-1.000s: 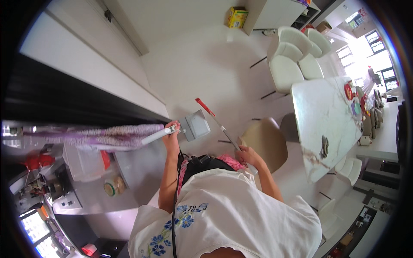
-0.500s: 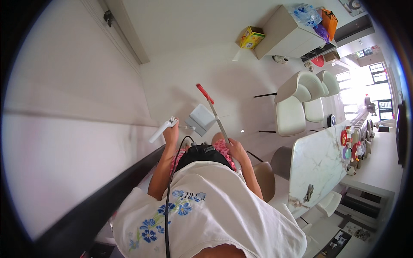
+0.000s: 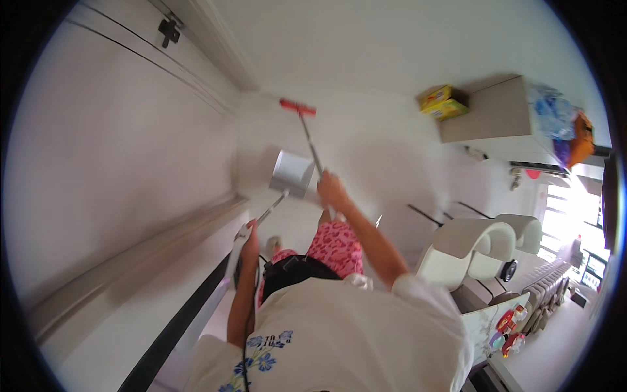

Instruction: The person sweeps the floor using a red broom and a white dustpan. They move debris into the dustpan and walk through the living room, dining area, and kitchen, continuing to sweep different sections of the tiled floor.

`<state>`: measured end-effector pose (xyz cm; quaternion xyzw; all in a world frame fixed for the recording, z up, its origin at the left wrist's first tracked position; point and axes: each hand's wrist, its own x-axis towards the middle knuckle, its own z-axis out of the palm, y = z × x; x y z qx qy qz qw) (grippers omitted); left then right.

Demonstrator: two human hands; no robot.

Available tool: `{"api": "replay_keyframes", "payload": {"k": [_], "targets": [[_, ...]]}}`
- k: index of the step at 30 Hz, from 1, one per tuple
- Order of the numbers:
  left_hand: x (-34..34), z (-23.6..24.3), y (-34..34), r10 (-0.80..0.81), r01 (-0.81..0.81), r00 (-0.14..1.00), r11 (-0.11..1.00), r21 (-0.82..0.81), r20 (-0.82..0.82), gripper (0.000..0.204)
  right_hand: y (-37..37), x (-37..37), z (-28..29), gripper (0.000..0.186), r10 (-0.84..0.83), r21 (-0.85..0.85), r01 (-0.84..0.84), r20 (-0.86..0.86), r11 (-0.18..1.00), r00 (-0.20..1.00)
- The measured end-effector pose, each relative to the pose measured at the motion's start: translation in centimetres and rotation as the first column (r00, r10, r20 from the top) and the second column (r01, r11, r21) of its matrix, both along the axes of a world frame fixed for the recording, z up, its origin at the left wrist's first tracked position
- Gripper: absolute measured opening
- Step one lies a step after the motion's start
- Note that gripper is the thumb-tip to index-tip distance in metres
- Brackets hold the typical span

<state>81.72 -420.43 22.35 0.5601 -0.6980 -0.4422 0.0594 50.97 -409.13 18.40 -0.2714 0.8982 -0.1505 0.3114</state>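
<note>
My right hand [image 3: 334, 191], arm stretched forward, is closed around the grey stick of a broom [image 3: 310, 144]. Its red bristle head [image 3: 298, 107] is at the far end, out beyond the dustpan. On the floor ahead of my feet is a pale grey dustpan [image 3: 291, 174], joined to a long handle [image 3: 272, 208]. My left hand [image 3: 247, 242] grips the white upper part of that handle beside my left hip. The dustpan stands between the broom head and my feet. Whether the bristles touch the floor is blurred.
A wall with a ledge [image 3: 163, 251] runs along my left. Ahead on the right are a yellow box [image 3: 444, 102] and a white cabinet [image 3: 490, 111] with bags on top. White chairs [image 3: 450, 258] and a marble-topped table [image 3: 480, 326] stand to my right. A black cable [image 3: 245, 359] hangs down my shirt.
My right hand has moved forward and the broom head now lies crosswise, farther ahead. The dustpan's handle has swung out into view and its pan has turned. My view has shifted left.
</note>
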Motion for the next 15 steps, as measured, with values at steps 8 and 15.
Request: {"api": "replay_keyframes", "payload": {"k": [8,15], "targets": [[-3.0,0.7,1.0,0.416,-0.395,0.901,0.905,0.159,-0.125,0.032,-11.3,-10.0,-7.9,0.051,0.264,0.178,-0.285,0.135,0.942,0.955],[-2.4,2.9,-0.5,0.645,-0.599,0.738,0.762,0.246,-0.199,0.029,-3.8,-8.7,-6.1,0.060,0.487,0.294,-0.513,0.162,0.806,0.858]]}}
